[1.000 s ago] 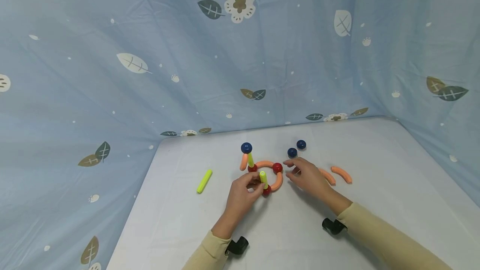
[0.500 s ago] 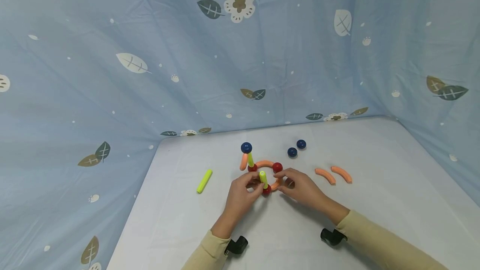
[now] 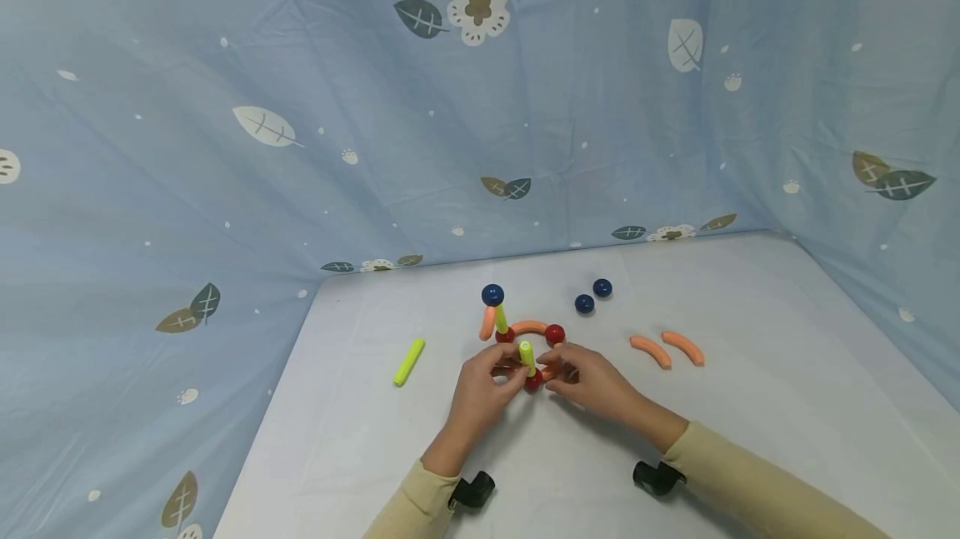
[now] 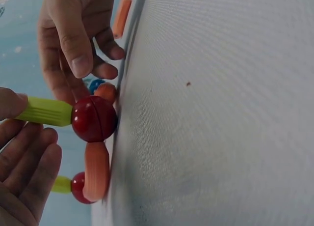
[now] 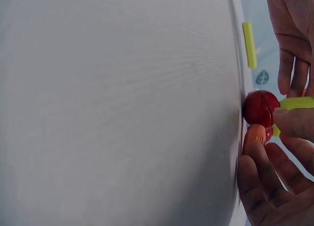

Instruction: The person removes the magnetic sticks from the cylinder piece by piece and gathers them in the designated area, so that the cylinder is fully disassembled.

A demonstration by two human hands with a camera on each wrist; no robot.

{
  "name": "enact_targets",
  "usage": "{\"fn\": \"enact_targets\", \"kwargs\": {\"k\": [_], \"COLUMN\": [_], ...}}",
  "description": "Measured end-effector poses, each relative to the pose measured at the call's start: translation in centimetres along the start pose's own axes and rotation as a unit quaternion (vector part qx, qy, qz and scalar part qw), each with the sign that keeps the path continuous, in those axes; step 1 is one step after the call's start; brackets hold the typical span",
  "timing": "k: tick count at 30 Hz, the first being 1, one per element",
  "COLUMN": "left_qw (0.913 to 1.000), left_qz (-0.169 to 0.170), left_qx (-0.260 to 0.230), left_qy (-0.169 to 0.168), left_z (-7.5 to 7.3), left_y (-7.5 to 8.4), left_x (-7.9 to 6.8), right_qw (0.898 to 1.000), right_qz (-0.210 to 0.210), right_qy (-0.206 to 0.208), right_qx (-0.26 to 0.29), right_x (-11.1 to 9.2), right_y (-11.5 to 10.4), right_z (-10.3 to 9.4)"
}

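My left hand [image 3: 483,385] pinches an upright yellow-green magnetic stick [image 3: 527,356] between thumb and fingers. The stick stands on a red ball [image 3: 533,381], the near corner of a ring of curved orange sticks and red balls. On the right, my right hand [image 3: 596,381] has its fingers and thumb parted around the near orange curved stick [image 3: 550,373]; contact is hard to tell. A second yellow-green stick [image 3: 502,320] rises from the left red ball [image 3: 505,336], topped by a blue ball [image 3: 492,295]. From that blue ball hangs an orange curved stick [image 3: 487,323].
A loose yellow-green stick [image 3: 408,362] lies to the left. Behind the ring are two blue balls, one nearer [image 3: 584,303] and one farther [image 3: 602,288]. Two orange curved sticks [image 3: 651,351] lie at right. A blue patterned cloth [image 3: 570,106] hangs behind the white table [image 3: 360,456].
My right hand has moved left and slightly toward me, from beside the right red ball to the near orange curved stick. My left hand stays on the yellow-green stick.
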State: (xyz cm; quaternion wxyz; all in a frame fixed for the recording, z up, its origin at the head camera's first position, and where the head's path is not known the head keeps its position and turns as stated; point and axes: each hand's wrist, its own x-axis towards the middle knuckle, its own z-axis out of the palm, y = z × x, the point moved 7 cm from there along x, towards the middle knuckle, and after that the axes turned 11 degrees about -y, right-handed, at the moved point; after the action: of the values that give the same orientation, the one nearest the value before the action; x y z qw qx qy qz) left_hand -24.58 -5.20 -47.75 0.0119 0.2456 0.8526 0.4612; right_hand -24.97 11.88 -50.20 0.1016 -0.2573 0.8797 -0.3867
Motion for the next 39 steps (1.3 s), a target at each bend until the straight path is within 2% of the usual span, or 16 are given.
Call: {"fn": "enact_targets", "kwargs": {"k": [8,18,25,32,39], "left_qw": [0.9997,0.9999,0.9999,1.0000,0.9995], "left_qz": [0.018,0.013,0.013,0.005,0.024], "left_qx": [0.013,0.002,0.006,0.006,0.016], "left_qy": [0.011,0.007,0.008,0.004,0.010], "left_z": [0.0,0.1,0.2,0.2,0.2], "left_y": [0.0,0.0,-0.1,-0.1,0.0], "left_x": [0.1,0.2,0.1,0.1,0.0], "right_qw": [1.000,0.999,1.000,0.999,0.999], "right_qz": [0.005,0.031,0.025,0.037,0.038], "right_qy": [-0.001,-0.002,0.002,0.001,0.001], "right_qx": [-0.001,-0.008,-0.005,-0.001,-0.003], "right_x": [0.6,1.1,1.2,1.4,1.5], "right_y": [-0.2,-0.3,-0.4,-0.2,-0.3], "right_z": [0.4,0.7,0.7,0.9,0.9]}}
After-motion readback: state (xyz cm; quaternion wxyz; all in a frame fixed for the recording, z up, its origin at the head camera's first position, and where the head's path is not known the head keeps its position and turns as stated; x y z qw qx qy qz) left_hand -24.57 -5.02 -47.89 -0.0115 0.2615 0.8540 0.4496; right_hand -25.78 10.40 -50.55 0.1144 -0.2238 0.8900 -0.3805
